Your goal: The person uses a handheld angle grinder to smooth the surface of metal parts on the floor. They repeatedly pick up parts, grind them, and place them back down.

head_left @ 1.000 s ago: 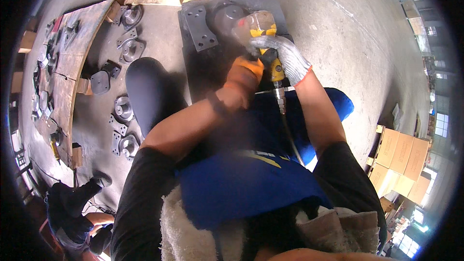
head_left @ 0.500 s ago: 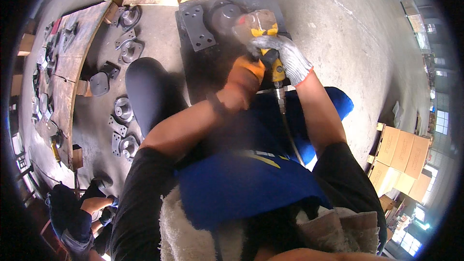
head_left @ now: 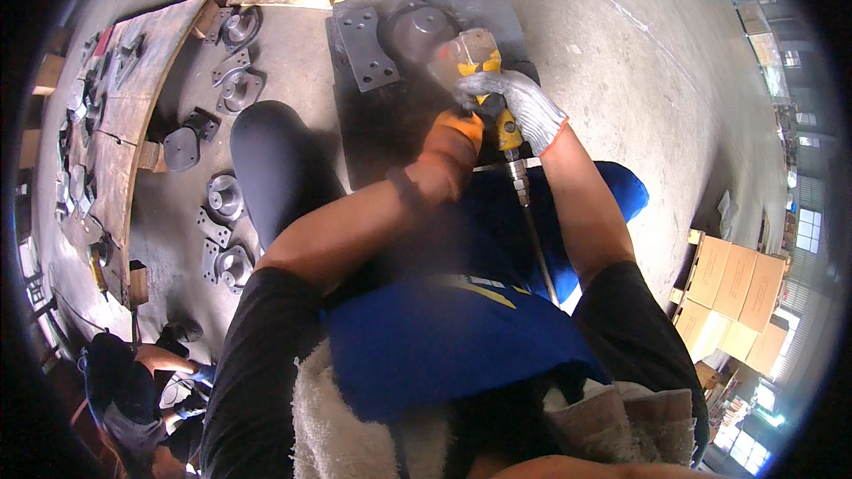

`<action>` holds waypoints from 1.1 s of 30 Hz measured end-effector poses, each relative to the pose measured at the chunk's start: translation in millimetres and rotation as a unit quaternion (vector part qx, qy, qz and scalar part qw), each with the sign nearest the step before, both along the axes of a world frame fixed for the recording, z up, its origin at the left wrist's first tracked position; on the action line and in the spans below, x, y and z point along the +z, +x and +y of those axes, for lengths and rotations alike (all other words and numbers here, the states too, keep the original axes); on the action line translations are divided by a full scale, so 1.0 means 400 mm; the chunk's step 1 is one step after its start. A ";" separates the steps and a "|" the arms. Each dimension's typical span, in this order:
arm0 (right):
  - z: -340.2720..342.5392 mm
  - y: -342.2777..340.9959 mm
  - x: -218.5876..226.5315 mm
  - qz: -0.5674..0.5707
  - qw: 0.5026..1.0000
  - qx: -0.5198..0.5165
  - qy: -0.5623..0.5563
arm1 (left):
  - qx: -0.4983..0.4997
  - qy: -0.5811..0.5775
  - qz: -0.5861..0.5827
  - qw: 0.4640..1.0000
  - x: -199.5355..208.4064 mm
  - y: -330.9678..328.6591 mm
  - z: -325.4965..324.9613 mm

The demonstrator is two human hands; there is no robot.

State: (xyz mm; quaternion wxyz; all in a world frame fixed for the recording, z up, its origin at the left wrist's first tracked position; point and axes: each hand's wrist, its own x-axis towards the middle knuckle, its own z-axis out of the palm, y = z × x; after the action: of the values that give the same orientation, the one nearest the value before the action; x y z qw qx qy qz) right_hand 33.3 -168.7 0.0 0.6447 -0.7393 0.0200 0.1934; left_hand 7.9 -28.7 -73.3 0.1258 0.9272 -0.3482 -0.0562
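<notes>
A: In the head view, where is the tool (head_left: 508, 131)?
B: In the upper middle of the frame, over the dark table (head_left: 373, 135). The right hand (head_left: 525, 104) has its fingers wrapped around it. The left hand (head_left: 455, 133) is at its left side; these fingers are mostly hidden, so I cannot tell their state.
A: How will it handle?
B: Rather heavy and stiff, I judge. Better to hold the yellow body, not the hose (head_left: 539, 248).

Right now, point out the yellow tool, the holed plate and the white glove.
Yellow tool (head_left: 508, 132), head view: its hose-end body.
Holed plate (head_left: 362, 49), head view: its narrow middle.
White glove (head_left: 534, 112), head view: its knitted back.
</notes>
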 end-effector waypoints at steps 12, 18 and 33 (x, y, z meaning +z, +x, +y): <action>0.011 0.026 0.012 0.121 0.989 -0.077 0.036 | -0.006 -0.059 -0.043 0.997 0.011 0.018 0.001; -0.009 0.018 0.010 0.116 0.989 -0.092 0.028 | 0.014 -0.048 -0.094 0.994 0.117 -0.011 0.005; -0.027 -0.028 0.098 0.043 0.984 -0.107 0.137 | 0.027 -0.450 0.071 0.890 0.127 0.005 -0.027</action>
State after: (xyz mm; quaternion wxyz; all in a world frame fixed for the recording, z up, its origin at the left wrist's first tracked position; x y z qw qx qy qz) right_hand 22.0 -179.3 39.1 0.7556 -0.6282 0.1003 0.1561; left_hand 10.0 -39.3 -22.5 0.5554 0.7740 -0.3008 0.0439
